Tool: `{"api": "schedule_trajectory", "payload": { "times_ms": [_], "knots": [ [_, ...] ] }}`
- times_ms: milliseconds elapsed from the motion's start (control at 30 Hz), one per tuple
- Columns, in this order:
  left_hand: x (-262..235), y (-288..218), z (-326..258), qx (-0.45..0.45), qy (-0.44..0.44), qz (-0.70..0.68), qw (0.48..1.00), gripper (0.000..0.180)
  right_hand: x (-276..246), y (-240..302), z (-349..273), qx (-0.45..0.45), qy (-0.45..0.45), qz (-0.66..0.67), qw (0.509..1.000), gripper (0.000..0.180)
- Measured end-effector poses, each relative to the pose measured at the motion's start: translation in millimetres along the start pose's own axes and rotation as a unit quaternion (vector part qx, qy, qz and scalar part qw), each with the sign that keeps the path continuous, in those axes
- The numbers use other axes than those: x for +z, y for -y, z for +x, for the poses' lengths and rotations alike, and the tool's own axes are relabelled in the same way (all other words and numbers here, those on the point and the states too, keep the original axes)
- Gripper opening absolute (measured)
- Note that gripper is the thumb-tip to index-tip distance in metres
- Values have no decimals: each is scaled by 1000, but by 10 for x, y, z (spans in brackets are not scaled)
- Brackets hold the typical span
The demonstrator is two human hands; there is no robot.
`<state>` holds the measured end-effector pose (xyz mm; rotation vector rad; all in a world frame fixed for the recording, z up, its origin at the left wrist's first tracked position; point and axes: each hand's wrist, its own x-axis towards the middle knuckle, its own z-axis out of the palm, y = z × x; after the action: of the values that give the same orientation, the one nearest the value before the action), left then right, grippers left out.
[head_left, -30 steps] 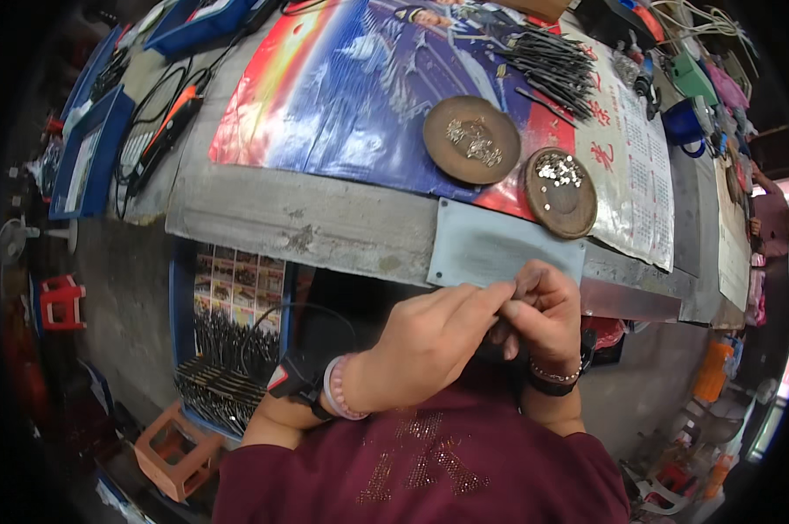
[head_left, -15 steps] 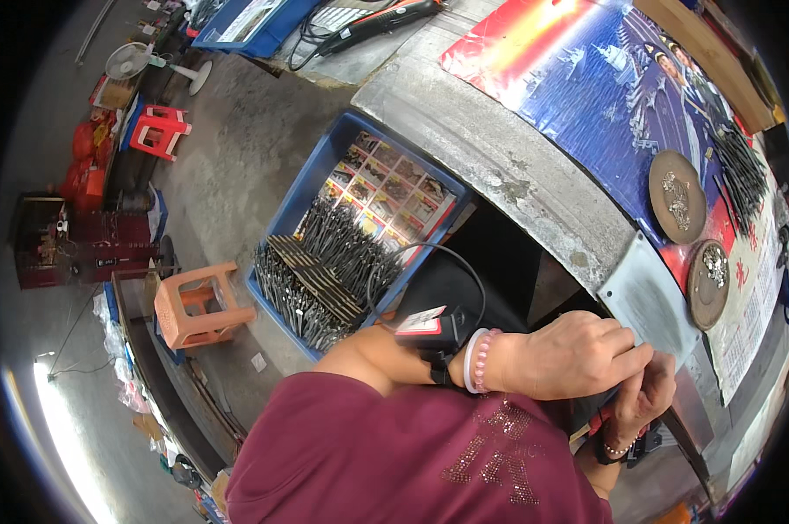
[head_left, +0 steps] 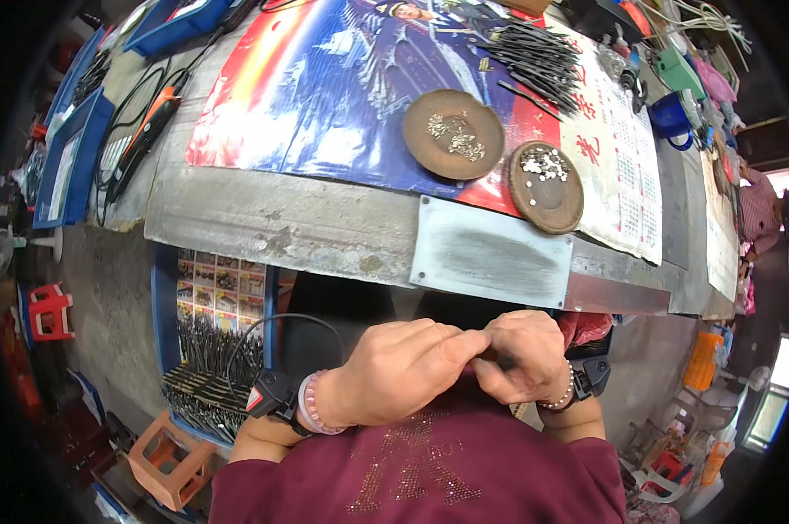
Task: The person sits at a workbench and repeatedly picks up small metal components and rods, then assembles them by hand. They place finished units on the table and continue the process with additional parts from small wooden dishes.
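My left hand (head_left: 412, 367) and my right hand (head_left: 526, 356) meet in front of my chest, below the workbench edge. Fingers of both hands are closed, and their tips touch or nearly touch. Whatever they pinch is too small or hidden to make out. Just beyond them, a pale metal plate (head_left: 491, 258) with a dark rubbed patch is fixed along the bench edge. Farther back are a round brown dish (head_left: 425, 153) of small silvery pieces and a smaller brown dish (head_left: 543, 205) of shiny little discs. A bundle of thin dark rods (head_left: 539, 65) lies behind them.
At the left, below the bench, a blue crate (head_left: 160, 323) holds many dark rods. An orange-and-black corded tool (head_left: 145, 131) lies on the bench's left end beside a blue tray (head_left: 71, 162). A blue mug (head_left: 672, 118) stands far right. An orange stool (head_left: 167, 458) is at lower left.
The view has swung round to the right, so the bench now runs across the picture. Both hands stay together with fingers closed; the right hand now shows more fully.
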<state>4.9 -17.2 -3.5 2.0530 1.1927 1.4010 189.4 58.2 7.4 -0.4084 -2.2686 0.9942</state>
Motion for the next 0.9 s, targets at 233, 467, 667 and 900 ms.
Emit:
{"api": "schedule_trajectory", "payload": {
  "times_ms": [233,467,667,900],
  "knots": [
    [63,-24,29,10,6,29,1000,39,-109,31,-15,168,0,137,976,10],
    [26,-42,50,4,32,79,996,41,-176,67,109,340,56,269,899,9],
    [57,38,7,16,-7,60,998,42,-80,73,32,-14,51,-129,990,19],
    [14,56,-1,-33,-19,49,998,34,-262,-22,94,124,-2,-106,987,19]
  ]
}}
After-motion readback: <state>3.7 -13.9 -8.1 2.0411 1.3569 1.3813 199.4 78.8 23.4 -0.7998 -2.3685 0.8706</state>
